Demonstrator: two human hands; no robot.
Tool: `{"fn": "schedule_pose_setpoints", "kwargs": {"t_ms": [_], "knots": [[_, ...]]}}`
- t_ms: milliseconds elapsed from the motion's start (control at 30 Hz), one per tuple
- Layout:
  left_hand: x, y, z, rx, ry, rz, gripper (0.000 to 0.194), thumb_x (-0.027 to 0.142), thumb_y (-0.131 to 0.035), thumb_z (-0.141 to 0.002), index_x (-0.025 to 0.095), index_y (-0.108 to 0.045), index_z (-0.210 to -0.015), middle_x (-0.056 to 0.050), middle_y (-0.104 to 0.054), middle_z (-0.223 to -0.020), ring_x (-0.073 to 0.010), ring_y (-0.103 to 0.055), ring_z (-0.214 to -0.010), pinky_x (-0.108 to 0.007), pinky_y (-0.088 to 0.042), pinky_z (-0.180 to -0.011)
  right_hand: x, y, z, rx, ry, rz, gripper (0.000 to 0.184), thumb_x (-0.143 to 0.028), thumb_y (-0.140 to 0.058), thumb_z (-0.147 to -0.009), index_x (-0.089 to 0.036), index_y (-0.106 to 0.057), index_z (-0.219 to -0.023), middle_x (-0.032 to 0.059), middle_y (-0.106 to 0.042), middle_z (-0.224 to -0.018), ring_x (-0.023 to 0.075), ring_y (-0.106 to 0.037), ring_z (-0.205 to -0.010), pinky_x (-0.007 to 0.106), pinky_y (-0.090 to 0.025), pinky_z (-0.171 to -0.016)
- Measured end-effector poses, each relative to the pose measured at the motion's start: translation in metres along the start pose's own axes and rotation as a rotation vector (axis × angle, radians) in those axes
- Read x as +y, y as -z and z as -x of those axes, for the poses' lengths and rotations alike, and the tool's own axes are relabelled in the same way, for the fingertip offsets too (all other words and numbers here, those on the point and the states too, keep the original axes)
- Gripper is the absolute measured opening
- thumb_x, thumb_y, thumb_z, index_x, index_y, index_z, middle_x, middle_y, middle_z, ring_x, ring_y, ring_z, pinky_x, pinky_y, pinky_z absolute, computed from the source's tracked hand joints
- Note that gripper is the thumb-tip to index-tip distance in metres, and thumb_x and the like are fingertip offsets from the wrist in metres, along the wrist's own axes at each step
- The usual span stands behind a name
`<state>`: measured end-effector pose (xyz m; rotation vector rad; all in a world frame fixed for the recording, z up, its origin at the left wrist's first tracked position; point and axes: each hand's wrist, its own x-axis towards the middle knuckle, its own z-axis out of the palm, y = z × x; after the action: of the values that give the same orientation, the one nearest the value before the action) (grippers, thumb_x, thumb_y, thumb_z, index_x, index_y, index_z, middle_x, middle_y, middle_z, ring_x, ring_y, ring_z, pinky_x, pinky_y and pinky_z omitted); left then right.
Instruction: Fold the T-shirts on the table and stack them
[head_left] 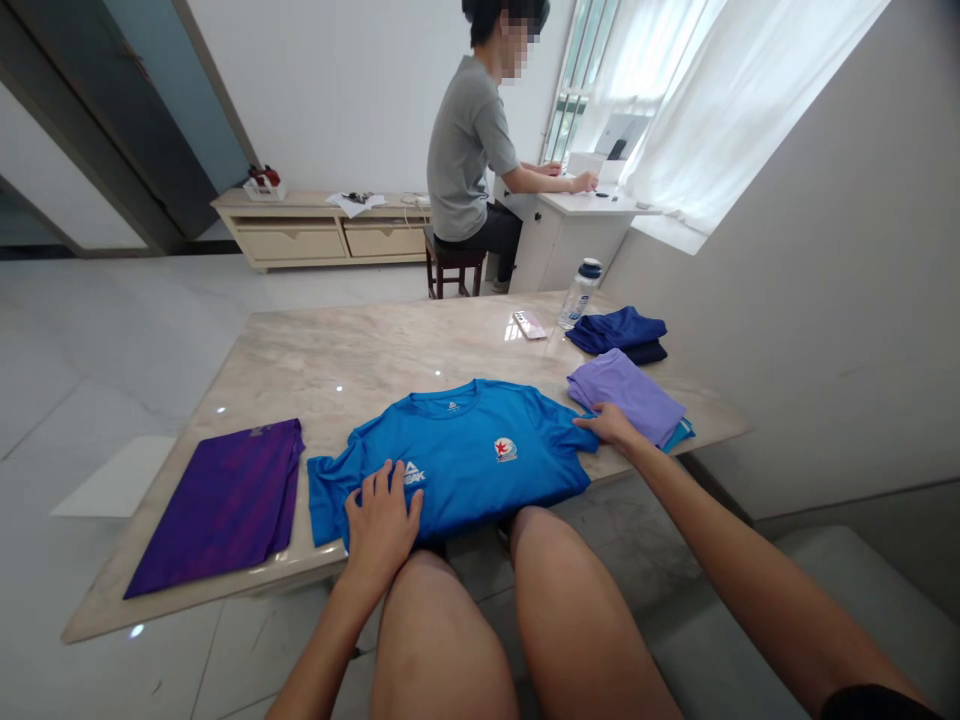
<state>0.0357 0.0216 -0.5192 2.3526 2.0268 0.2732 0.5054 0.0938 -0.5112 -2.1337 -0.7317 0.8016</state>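
My left hand [382, 520] spread on blue PEAK T-shirt [465, 485]; right hand [615, 425] pinches sleeve [561, 425]; its overhang below fingers may cause slip.

Left hand [381, 528] palm down, fingers [383, 482] spread; right arm [716, 525] outstretched, right hand [616, 426] low, thumb [584, 423] pointing inward

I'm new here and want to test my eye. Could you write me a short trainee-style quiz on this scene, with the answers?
1. True or false: the left hand rests on the blue shirt.

2. On which side of the blue shirt does the purple cloth lie in the picture?
A) Right
B) Left
C) Far side

3. Fill in the missing word: the right hand touches the blue shirt's ____.

Key: 1. True. 2. B. 3. Sleeve.
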Motion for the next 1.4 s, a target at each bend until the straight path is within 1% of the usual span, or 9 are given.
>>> {"fn": "schedule_pose_setpoints", "kwargs": {"t_ms": [167, 300, 400, 533, 600, 767, 1000, 1167, 1400], "knots": [[-0.01, 0.02, -0.012, -0.039, -0.053, 0.059, 0.051, 0.044, -0.042, -0.112, 0.018, -0.072, -0.144, -0.018, -0.07, -0.152, -0.0378, -0.063, -0.138, -0.054, -0.053, -0.11, -0.025, 0.014, 0.022, 0.03, 0.294, 0.602, 0.027, -0.028, -0.083, -0.089, -0.015, -0.082, -0.113, 0.0219, -0.079, -0.113, 0.0408, -0.077, -0.115, 0.054, -0.06, -0.103], [-0.021, 0.016, -0.016, 0.035, -0.052, 0.095, 0.048, 0.04, -0.045, -0.109, 0.018, -0.074, -0.14, -0.018, -0.07, -0.151, -0.0377, -0.063, -0.139, -0.053, -0.051, -0.114, -0.06, 0.003, 0.047, 0.061, 0.421, 0.837, 0.026, -0.036, -0.073, -0.1, -0.013, -0.084, -0.108, 0.0271, -0.079, -0.118, 0.045, -0.074, -0.123, 0.054, -0.057, -0.106], [-0.032, 0.021, -0.008, 0.093, -0.006, 0.111, 0.048, 0.042, -0.045, -0.107, 0.019, -0.073, -0.14, -0.017, -0.072, -0.146, -0.0387, -0.065, -0.134, -0.054, -0.052, -0.111, -0.081, -0.021, 0.065, -0.048, 0.536, 0.718, 0.024, -0.036, -0.074, -0.099, -0.014, -0.084, -0.098, 0.0232, -0.082, -0.105, 0.0399, -0.078, -0.114, 0.046, -0.06, -0.101], [-0.066, 0.035, 0.014, 0.194, 0.184, 0.094, 0.052, 0.045, -0.042, -0.106, 0.015, -0.071, -0.137, -0.022, -0.072, -0.135, -0.0412, -0.068, -0.122, -0.057, -0.057, -0.102, -0.092, -0.056, 0.079, -0.592, 0.46, 0.17, 0.025, -0.041, -0.075, -0.1, -0.018, -0.08, -0.093, 0.0129, -0.083, -0.088, 0.0295, -0.082, -0.086, 0.039, -0.068, -0.083], [-0.093, 0.038, 0.023, 0.228, 0.265, 0.116, 0.056, 0.048, -0.041, -0.105, 0.012, -0.069, -0.138, -0.024, -0.072, -0.131, -0.0407, -0.07, -0.119, -0.055, -0.06, -0.098, -0.088, -0.065, 0.081, -0.712, 0.41, -0.078, 0.024, -0.041, -0.074, -0.102, -0.018, -0.08, -0.105, 0.0117, -0.085, -0.098, 0.0275, -0.083, -0.086, 0.04, -0.07, -0.083], [-0.138, 0.032, 0.025, 0.183, 0.391, 0.201, 0.059, 0.051, -0.044, -0.098, 0.011, -0.07, -0.133, -0.022, -0.077, -0.119, -0.0387, -0.075, -0.112, -0.052, -0.06, -0.099, -0.042, -0.065, 0.082, -0.442, 0.724, 0.111, 0.033, -0.027, -0.053, -0.108, -0.019, -0.079, -0.127, 0.014, -0.082, -0.129, 0.0297, -0.079, -0.121, 0.05, -0.059, -0.115], [-0.109, 0.035, -0.008, 0.024, 0.561, 0.369, 0.038, 0.058, -0.068, -0.089, 0.022, -0.073, -0.098, -0.015, -0.081, -0.092, -0.0375, -0.079, -0.1, -0.039, -0.055, -0.082, 0.04, -0.092, 0.083, -0.268, 1.104, 0.532, 0.059, -0.042, -0.044, -0.111, -0.019, -0.058, -0.164, 0.0141, -0.044, -0.178, 0.0348, -0.04, -0.166, 0.063, -0.029, -0.137], [-0.107, 0.037, -0.021, 0.022, 0.554, 0.481, 0.027, 0.044, -0.072, -0.082, 0.025, -0.059, -0.067, -0.004, -0.067, -0.066, -0.0253, -0.069, -0.075, -0.031, -0.044, -0.068, 0.052, -0.101, 0.075, -0.208, 1.18, 0.53, 0.062, -0.046, -0.038, -0.113, -0.021, -0.056, -0.166, 0.0129, -0.046, -0.177, 0.0354, -0.043, -0.164, 0.062, -0.034, -0.135], [-0.112, 0.061, -0.003, 0.173, 0.572, 0.546, 0.016, 0.037, -0.061, -0.082, 0.025, -0.052, -0.078, 0.001, -0.064, -0.075, -0.0176, -0.064, -0.073, -0.027, -0.05, -0.069, 0.052, -0.1, 0.075, -0.219, 1.172, 0.496, 0.061, -0.045, -0.04, -0.112, -0.023, -0.056, -0.167, 0.0116, -0.046, -0.177, 0.0356, -0.043, -0.164, 0.063, -0.032, -0.135]]}}
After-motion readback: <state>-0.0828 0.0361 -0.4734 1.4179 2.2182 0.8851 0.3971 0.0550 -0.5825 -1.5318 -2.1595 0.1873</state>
